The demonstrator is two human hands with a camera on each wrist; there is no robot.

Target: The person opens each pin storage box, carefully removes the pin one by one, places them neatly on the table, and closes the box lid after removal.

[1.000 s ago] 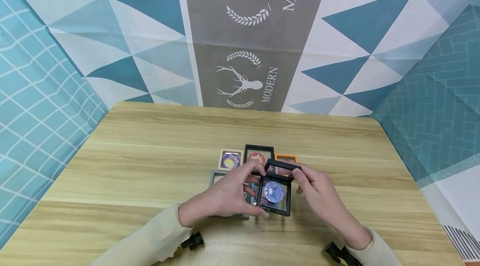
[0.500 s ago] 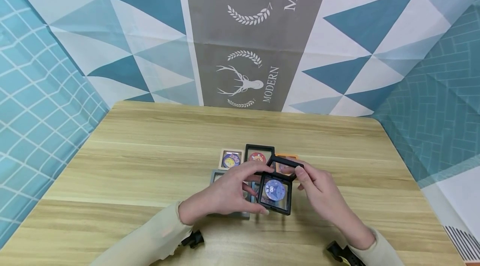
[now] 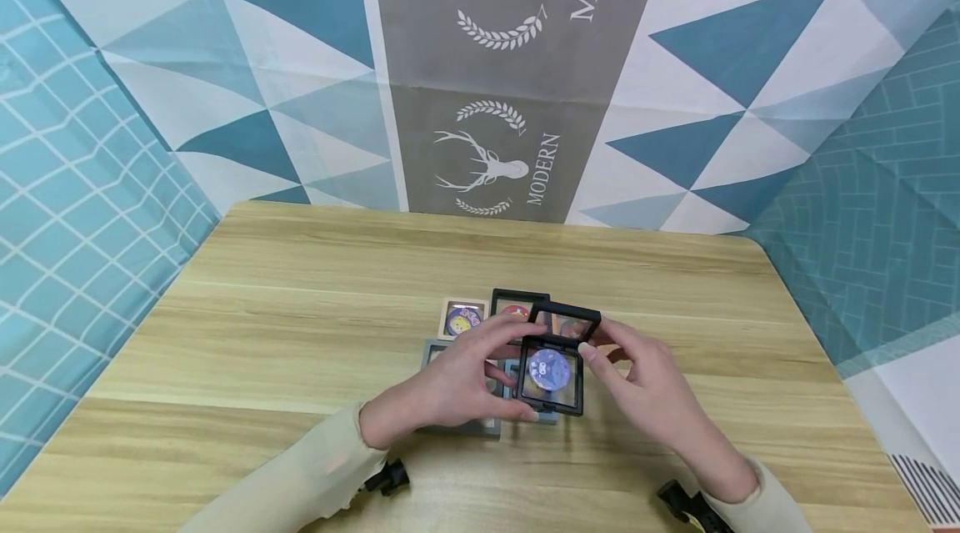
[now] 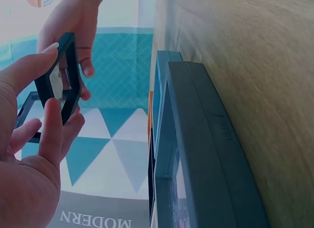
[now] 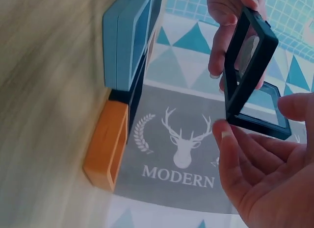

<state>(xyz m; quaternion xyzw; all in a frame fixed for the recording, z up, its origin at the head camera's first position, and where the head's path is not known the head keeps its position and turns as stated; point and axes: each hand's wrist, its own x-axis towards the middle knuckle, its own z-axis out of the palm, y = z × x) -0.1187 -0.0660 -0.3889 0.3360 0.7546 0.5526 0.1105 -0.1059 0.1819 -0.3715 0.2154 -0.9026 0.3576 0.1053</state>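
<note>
left hand (image 3: 467, 376) gripping square black frame (image 3: 552, 342), round blue badge (image 3: 550, 370), unclear hold by right hand (image 3: 651, 373)

There are two hands, one left (image 3: 468, 383) and one right (image 3: 648, 370). The display frames number six: one black hinged frame (image 3: 555, 341) in hand, plus five on one wooden table (image 3: 315, 266): one beige frame (image 3: 443, 319), one black frame (image 3: 521, 294), one orange frame (image 5: 103, 144), one gray frame (image 4: 201, 139) and one light-blue frame (image 5: 117, 46). Three round badges (image 3: 549, 370) can be made out. The head view shows two printed deer heads (image 3: 491, 168).
</note>
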